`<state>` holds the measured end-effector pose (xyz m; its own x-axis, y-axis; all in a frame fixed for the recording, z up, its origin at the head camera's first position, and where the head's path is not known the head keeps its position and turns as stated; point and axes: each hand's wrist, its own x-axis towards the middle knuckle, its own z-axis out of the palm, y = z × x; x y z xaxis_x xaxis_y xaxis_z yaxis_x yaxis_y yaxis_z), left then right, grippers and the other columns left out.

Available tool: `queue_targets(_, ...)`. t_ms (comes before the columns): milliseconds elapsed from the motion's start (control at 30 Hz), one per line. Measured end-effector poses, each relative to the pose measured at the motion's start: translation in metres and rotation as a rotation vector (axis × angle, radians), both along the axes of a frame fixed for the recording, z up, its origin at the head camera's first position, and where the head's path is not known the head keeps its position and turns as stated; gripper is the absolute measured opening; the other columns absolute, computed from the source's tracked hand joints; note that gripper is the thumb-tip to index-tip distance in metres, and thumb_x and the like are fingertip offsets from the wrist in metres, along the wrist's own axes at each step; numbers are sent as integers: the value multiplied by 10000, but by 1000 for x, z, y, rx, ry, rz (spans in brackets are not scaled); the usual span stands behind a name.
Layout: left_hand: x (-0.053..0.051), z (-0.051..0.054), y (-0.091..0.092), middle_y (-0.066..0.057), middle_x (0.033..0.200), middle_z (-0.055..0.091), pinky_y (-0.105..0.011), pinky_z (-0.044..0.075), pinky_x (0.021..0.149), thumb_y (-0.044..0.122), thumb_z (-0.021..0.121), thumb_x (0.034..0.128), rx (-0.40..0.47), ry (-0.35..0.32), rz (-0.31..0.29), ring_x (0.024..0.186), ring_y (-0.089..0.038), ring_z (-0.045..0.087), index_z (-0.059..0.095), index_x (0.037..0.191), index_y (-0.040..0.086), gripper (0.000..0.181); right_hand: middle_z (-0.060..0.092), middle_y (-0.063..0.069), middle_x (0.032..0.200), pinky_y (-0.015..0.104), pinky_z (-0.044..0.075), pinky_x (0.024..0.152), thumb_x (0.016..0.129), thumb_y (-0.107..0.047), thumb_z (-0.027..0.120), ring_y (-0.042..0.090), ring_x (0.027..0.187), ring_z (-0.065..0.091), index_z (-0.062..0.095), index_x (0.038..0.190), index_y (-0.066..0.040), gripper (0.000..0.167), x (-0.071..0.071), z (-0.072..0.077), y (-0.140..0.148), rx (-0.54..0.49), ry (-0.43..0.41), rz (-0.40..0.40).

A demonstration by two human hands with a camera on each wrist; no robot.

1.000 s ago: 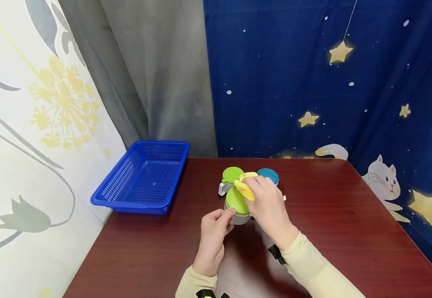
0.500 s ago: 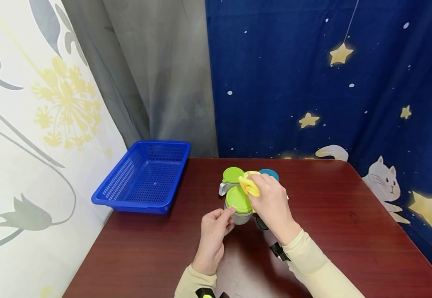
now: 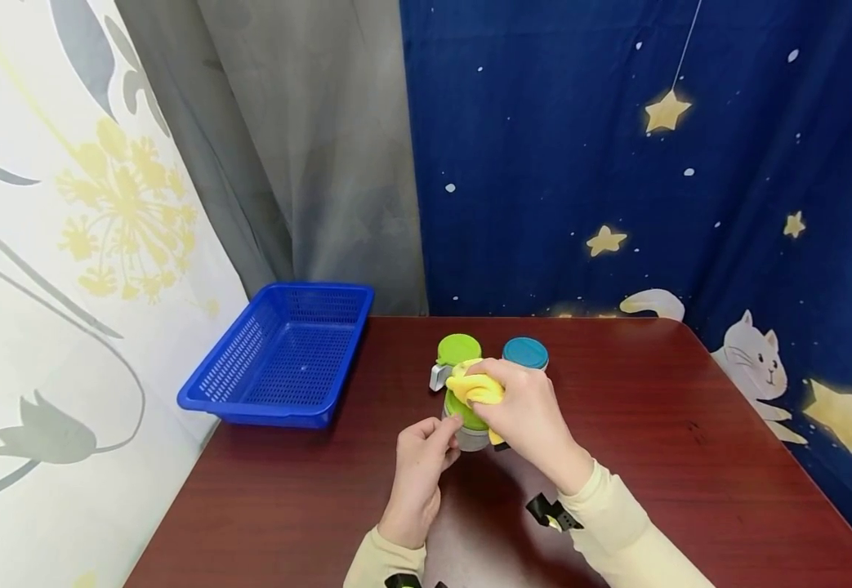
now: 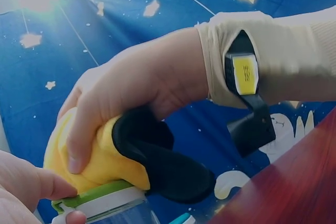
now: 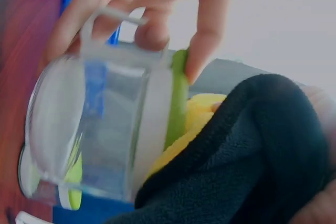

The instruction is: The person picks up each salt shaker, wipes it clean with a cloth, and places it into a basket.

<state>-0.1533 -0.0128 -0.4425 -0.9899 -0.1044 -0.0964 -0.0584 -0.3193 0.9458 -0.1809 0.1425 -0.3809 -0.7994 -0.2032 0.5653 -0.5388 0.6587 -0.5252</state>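
Observation:
My left hand (image 3: 418, 478) holds a clear jar (image 5: 107, 119) with a light green lid (image 5: 177, 98) by its handle, thumb on the lid's edge. In the right wrist view the left fingers go through the handle. My right hand (image 3: 532, 416) grips a bunched cloth (image 3: 475, 387), yellow on one side and dark on the other, pressed on the lid. The cloth covers much of the lid. Behind stand another green-lidded jar (image 3: 458, 349), its handle to the left, and a blue-lidded jar (image 3: 525, 353).
A blue perforated basket (image 3: 260, 410) sits at the table's back left. The dark red wooden table (image 3: 661, 457) runs out to both sides of the hands. Grey and blue curtains (image 3: 543, 163) hang behind, and a patterned white one (image 3: 43, 327) hangs at left.
The cloth in my right hand went slightly right, then back left and nearer over the lid. More of the blue-lidded jar shows. My left hand has kept its hold on the jar.

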Motion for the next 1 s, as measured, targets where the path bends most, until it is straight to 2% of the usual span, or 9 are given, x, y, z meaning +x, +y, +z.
queue_targets(100, -1, 0, 1, -46, 635, 503, -332, 474, 676, 87, 721, 854, -9, -5, -9, 651, -198, 503, 491, 591, 70, 350, 674, -167, 929, 262, 508, 565, 742, -154, 867, 87, 711, 569, 739, 1016, -289, 331, 5, 2, -4, -30, -56, 48)
queue_targets(233, -3, -1, 4, -25, 627, 502, -358, 507, 700, 84, 695, 850, -14, -20, -20, 667, -191, 520, 525, 610, 82, 294, 680, -182, 920, 268, 510, 577, 732, -155, 867, 97, 739, 566, 741, 1021, -306, 350, 8, 4, -9, -43, -55, 88)
queue_targets(400, -4, -4, 6, -25, 619, 492, -344, 506, 679, 62, 674, 847, -16, -23, -28, 660, -186, 518, 515, 598, 70, 295, 678, -129, 903, 264, 487, 613, 715, -157, 895, 94, 748, 546, 738, 1009, -256, 348, 5, -2, -10, 44, 74, 59)
queue_targets(533, -3, -6, 7, -32, 627, 496, -327, 505, 658, 84, 720, 844, -24, -21, -29, 644, -179, 518, 505, 589, 54, 335, 665, -29, 889, 308, 491, 611, 757, -154, 891, 158, 728, 543, 715, 1027, -174, 324, -8, -7, -5, 153, 234, -3)
queue_targets(633, 0, -6, 6, -35, 623, 501, -325, 514, 654, 113, 763, 834, -30, -33, -24, 628, -171, 520, 524, 592, 48, 346, 669, 16, 902, 349, 508, 623, 777, -139, 883, 202, 738, 551, 708, 1043, -140, 318, -19, -11, 2, 179, 280, -67)
queue_targets(767, 0, -4, 6, -38, 614, 502, -330, 517, 658, 105, 771, 827, -26, -38, -20, 614, -166, 515, 543, 593, 37, 333, 675, 13, 919, 370, 524, 636, 773, -148, 886, 205, 762, 564, 715, 1061, -153, 334, -26, -13, 9, 170, 263, -85)
queue_targets(1000, -1, -4, 5, -40, 616, 508, -325, 507, 653, 108, 780, 820, -17, -34, -12, 622, -172, 520, 552, 597, 36, 328, 663, -10, 887, 341, 527, 626, 784, -178, 884, 179, 755, 562, 722, 1090, -169, 347, -25, -13, 12, 126, 252, -76)
